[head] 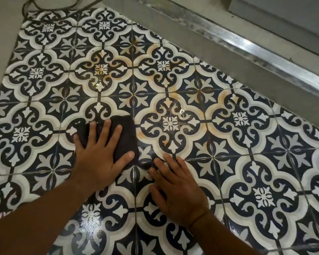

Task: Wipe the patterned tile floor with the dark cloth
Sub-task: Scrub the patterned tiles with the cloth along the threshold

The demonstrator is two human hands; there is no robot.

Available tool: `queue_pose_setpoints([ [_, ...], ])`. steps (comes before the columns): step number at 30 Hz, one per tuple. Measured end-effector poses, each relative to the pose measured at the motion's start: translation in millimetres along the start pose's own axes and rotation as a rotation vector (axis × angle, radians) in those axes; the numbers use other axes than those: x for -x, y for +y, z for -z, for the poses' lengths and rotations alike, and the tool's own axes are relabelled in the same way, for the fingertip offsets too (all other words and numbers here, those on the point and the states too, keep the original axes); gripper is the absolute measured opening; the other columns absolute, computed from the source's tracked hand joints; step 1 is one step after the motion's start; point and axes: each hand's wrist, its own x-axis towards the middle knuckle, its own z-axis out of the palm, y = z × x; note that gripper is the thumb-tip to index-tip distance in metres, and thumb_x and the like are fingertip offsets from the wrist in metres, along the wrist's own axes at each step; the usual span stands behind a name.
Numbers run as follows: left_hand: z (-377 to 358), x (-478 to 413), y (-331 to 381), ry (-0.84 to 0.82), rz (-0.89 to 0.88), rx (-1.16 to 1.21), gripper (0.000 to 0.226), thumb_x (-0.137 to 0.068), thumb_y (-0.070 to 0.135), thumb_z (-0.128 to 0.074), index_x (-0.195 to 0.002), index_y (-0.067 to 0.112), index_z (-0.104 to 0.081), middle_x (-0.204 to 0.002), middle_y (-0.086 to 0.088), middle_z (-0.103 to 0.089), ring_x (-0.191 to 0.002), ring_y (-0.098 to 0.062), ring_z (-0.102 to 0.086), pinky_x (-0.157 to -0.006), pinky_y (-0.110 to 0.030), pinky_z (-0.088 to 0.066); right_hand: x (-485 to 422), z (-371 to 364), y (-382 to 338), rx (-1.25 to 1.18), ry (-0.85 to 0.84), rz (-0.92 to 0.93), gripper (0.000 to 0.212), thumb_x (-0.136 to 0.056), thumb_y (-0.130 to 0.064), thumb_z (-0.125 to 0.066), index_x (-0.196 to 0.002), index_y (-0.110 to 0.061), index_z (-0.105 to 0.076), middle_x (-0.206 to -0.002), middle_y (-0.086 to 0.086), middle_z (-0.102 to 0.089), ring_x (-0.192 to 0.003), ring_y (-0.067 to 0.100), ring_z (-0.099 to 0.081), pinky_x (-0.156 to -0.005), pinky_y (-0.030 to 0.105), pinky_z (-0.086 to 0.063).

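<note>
Dark cloth (126,137) lies flat under your left hand (98,155), fingers spread and pressing it to the tile floor (247,162). Your right hand (177,188) rests flat beside it, holding nothing. Orange-brown stains (175,92) ahead look unwiped; near tiles shine wet.

Your tile floor (228,144) looks like glazed ceramic, glossy and wet-shiny near you, with rusty stains. The dark cloth (125,137) is matt and soft. The threshold strip (247,50) is scuffed metal.

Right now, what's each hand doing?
Left hand: open, pressing flat on the dark cloth.
Right hand: open, resting flat on the tile floor, holding nothing.
</note>
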Motion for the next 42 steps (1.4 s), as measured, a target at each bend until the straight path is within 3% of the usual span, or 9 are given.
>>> queue_pose_setpoints([
  [3,3,2,-12,-0.039,-0.078,-0.013,0.082,-0.086,0.082,-0.016,-0.154,0.036,-0.01,-0.163,0.004,0.001,-0.149,-0.028,0.006,-0.109,-0.073,-0.009,0,-1,0,0.016,-0.002,-0.002,0.044,-0.1,-0.044,-0.042,-0.136,-0.023,-0.055,-0.151,0.002,-0.043,-0.146,0.021,-0.024,-0.119,0.046,-0.018],
  [10,11,-35,5,-0.042,0.069,0.007,0.09,-0.081,0.084,-0.003,-0.154,0.032,-0.003,-0.164,0.0,0.005,-0.148,-0.03,0.013,-0.111,-0.069,0.0,1,-2,-1,-0.036,0.047,0.007,0.042,-0.1,-0.042,-0.046,-0.133,-0.02,-0.059,-0.147,0.004,-0.048,-0.145,0.023,-0.029,-0.119,0.047,-0.022],
  [18,0,10,31,-0.015,-0.121,0.022,0.077,-0.091,0.076,-0.015,-0.154,0.031,-0.013,-0.164,-0.001,-0.006,-0.149,-0.03,0.003,-0.111,-0.071,-0.007,2,0,-2,-0.156,0.098,-0.01,0.035,-0.102,-0.037,-0.041,-0.118,-0.016,-0.064,-0.138,0.01,-0.056,-0.14,0.024,-0.037,-0.116,0.051,-0.026],
  [23,4,-25,45,-0.025,0.017,0.03,0.082,-0.086,0.08,-0.004,-0.154,0.034,-0.001,-0.164,0.001,0.003,-0.148,-0.029,0.011,-0.112,-0.068,0.001,6,4,-3,-0.229,0.163,-0.019,0.03,-0.101,-0.03,-0.045,-0.107,-0.008,-0.065,-0.127,0.015,-0.06,-0.135,0.027,-0.043,-0.116,0.051,-0.025],
  [31,-12,16,127,-0.01,0.046,0.108,0.076,-0.09,0.073,0.001,-0.153,0.031,0.002,-0.163,-0.002,0.007,-0.147,-0.032,0.017,-0.111,-0.061,0.012,20,44,3,-0.454,0.455,-0.259,0.018,-0.098,-0.03,-0.042,-0.102,-0.019,-0.056,-0.099,-0.006,-0.057,-0.094,0.01,-0.052,-0.084,0.024,-0.042],
  [34,-3,22,174,-0.076,-0.042,0.198,0.074,-0.092,0.069,0.002,-0.154,0.029,0.001,-0.161,-0.002,0.015,-0.144,-0.032,0.024,-0.11,-0.058,0.02,35,66,21,-0.5,0.573,-0.454,0.023,-0.099,-0.033,-0.041,-0.106,-0.021,-0.059,-0.096,-0.013,-0.058,-0.092,0.008,-0.056,-0.077,0.029,-0.048],
  [36,6,22,199,-0.137,-0.103,0.435,0.069,-0.094,0.065,-0.001,-0.154,0.031,-0.004,-0.161,0.004,0.011,-0.143,-0.019,0.028,-0.112,-0.052,0.021,43,78,36,-0.484,0.659,-0.602,0.022,-0.099,-0.032,-0.043,-0.111,-0.024,-0.06,-0.099,-0.015,-0.06,-0.095,0.002,-0.057,-0.081,0.032,-0.051],
  [39,25,22,207,-0.133,-0.052,0.896,0.057,-0.097,0.058,-0.015,-0.151,0.042,-0.012,-0.153,0.023,-0.006,-0.129,0.022,0.024,-0.116,-0.037,0.016,49,81,46,-0.407,0.647,-0.659,0.026,-0.101,-0.027,-0.044,-0.122,-0.02,-0.058,-0.109,-0.011,-0.059,-0.101,-0.004,-0.054,-0.089,0.041,-0.053],
  [42,36,18,180,0.053,-0.014,0.813,0.05,-0.101,0.046,-0.024,-0.15,0.036,-0.025,-0.152,0.016,-0.031,-0.14,0.011,-0.009,-0.118,-0.039,0.014,33,67,36,-0.311,0.363,-0.558,0.044,-0.098,-0.038,-0.04,-0.139,-0.021,-0.043,-0.136,0.0,-0.052,-0.13,0.015,-0.043,-0.109,0.053,-0.038],
])
